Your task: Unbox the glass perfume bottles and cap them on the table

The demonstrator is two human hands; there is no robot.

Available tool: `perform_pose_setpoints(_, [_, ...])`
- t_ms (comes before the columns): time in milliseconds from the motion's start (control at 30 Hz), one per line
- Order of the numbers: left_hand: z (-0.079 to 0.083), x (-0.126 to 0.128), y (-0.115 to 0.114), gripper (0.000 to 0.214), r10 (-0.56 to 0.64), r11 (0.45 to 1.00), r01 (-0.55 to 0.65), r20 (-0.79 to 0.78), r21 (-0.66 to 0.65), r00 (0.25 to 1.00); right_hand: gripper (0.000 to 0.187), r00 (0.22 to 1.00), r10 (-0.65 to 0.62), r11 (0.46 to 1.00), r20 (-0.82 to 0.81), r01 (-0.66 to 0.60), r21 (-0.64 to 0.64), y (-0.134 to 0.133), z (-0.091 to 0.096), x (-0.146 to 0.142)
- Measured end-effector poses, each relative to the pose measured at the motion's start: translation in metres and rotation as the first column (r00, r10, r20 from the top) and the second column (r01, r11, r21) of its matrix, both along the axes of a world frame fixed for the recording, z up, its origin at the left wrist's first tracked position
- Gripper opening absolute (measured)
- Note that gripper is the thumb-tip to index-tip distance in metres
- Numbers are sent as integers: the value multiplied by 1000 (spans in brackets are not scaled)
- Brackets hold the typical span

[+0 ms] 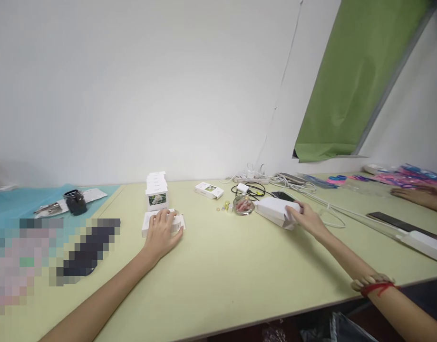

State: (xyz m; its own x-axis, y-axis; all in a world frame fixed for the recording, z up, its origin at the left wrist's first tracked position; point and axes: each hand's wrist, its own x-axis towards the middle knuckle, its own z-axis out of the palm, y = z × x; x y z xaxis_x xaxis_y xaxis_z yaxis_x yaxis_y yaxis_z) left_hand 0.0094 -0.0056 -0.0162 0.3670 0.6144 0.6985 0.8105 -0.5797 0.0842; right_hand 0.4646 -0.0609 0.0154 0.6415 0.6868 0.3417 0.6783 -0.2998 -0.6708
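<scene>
My left hand [161, 232] lies over a flat white box [147, 223], its fingers spread on top and the thumb at the right side. Just behind it stands a row of white boxes [157, 193], the front one with a picture of a white flower. My right hand [309, 218] grips the near right end of a long white box [273, 209], which is tilted above the table. Beside that box's left end sits a round glass jar [244, 205] with pinkish contents. Small gold and clear pieces [227, 205] lie left of the jar.
Another white flower-picture box [208, 190] lies near the wall. Black cable [259, 188], white cords [313, 192] and a power strip [250, 179] run along the back right. At far right are another person's hand [420, 197] and colourful packets [411, 176]. A dark jar [75, 203] stands left.
</scene>
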Motion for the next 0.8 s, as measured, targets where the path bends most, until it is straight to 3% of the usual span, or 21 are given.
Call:
perform_pose_setpoints(67, [-4, -1, 2, 33, 70, 997, -70, 0, -15, 998, 63, 960, -66, 998, 273, 66, 8, 0, 1, -5])
perform_pose_setpoints(133, [-5, -2, 2, 37, 75, 996, -76, -27, -45, 997, 63, 897, -89, 996, 434, 77, 44, 3, 6, -24])
perform_pose_setpoints(167, [-5, -2, 1, 37, 50, 997, -52, -43, -58, 998, 60, 886, -38, 999, 462, 22, 40, 6, 8, -38])
perform_pose_setpoints(233, [-2, -1, -1, 35, -45, 996, 38, -80, -79, 996, 48, 867, 227, 968, 444, -253, -1, 12, 13, -76])
perform_pose_setpoints(300, [3, 2, -6, 30, -132, 988, 123, -98, -92, 986, 43, 796, 518, 850, 314, -521, -79, 17, 15, -121])
perform_pose_setpoints(367, [7, 5, -11, 26, -184, 979, 175, -89, -100, 979, 53, 718, 680, 733, 148, -670, -115, 21, 12, -167])
perform_pose_setpoints(400, [8, 7, -13, 26, -203, 975, 195, -80, -102, 976, 62, 637, 765, 644, 97, -756, -115, 24, 9, -187])
perform_pose_setpoints(467, [11, 8, -16, 29, -225, 971, 217, -67, -105, 972, 83, 393, 913, 405, 111, -905, -126, 32, 1, -221])
perform_pose_setpoints(500, [12, 8, -17, 30, -232, 968, 225, -62, -107, 971, 92, 299, 945, 318, 134, -935, -155, 37, -4, -234])
perform_pose_setpoints(533, [14, 8, -17, 31, -239, 967, 232, -57, -110, 969, 96, 264, 953, 289, 152, -941, -178, 43, -8, -245])
perform_pose_setpoints(633, [16, 1, -14, 30, -240, 966, 237, -12, -104, 971, 87, 240, 957, 272, 164, -939, -211, 62, -19, -264])
perform_pose_setpoints(800, [12, -9, -2, 28, -141, 986, 151, 149, -63, 979, 77, 343, 897, 391, 279, -909, -141, 74, -24, -263])
